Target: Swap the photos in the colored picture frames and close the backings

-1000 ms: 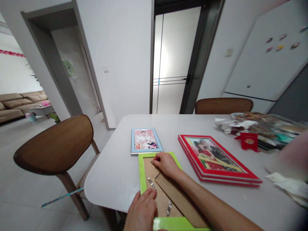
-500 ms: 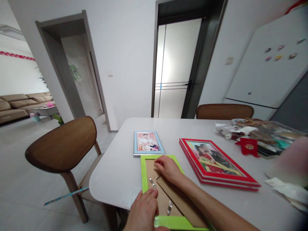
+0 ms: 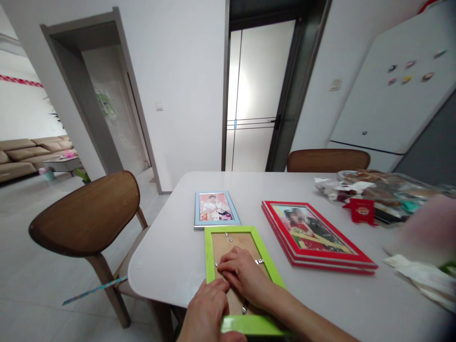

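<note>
Two bare hands work over a lime-green photo frame lying back side up on a white table, directly beneath both palms. The frame's long axis runs away from the person, its far end leaning slightly left. The left hand grips the near left corner, fingers laid over the side rail and thumb at the near rail. The right hand reaches across the brown backing board, fingertips drawn together at the left-side metal clip; whether they pinch it cannot be told. That clip lies just ahead of the left hand's fingers, yet the right hand is nearer, its fingertips seemingly touching it. A far clip sits beyond the right hand, a right-side clip beside its back, and a near clip shows below it, between the two hands. Just past the frame's far end rests a pale blue frame holding a picture; to the right of the right hand, well clear, lie two stacked red frames.
</note>
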The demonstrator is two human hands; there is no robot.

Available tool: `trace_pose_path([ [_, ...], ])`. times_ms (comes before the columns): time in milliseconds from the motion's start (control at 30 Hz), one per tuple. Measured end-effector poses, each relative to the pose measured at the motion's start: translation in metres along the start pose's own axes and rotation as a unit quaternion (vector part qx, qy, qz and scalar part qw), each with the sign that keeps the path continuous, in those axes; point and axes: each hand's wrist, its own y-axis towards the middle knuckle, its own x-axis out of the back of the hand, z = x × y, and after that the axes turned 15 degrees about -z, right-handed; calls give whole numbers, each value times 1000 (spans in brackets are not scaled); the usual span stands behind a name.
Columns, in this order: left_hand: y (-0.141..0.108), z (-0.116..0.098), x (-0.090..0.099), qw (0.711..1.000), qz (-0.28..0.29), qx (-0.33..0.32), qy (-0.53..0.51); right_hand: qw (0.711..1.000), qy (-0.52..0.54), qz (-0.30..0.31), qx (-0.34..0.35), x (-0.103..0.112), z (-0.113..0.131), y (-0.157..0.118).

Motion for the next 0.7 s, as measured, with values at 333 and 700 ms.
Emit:
trace_pose_path([
  [333, 0, -1, 2, 1000, -24, -11, -8, 999, 31, 18, 34, 7, 3, 1],
  [700, -2, -4, 9, 1000, -23, 5, -10, 995, 11, 79, 60, 54, 19, -50],
])
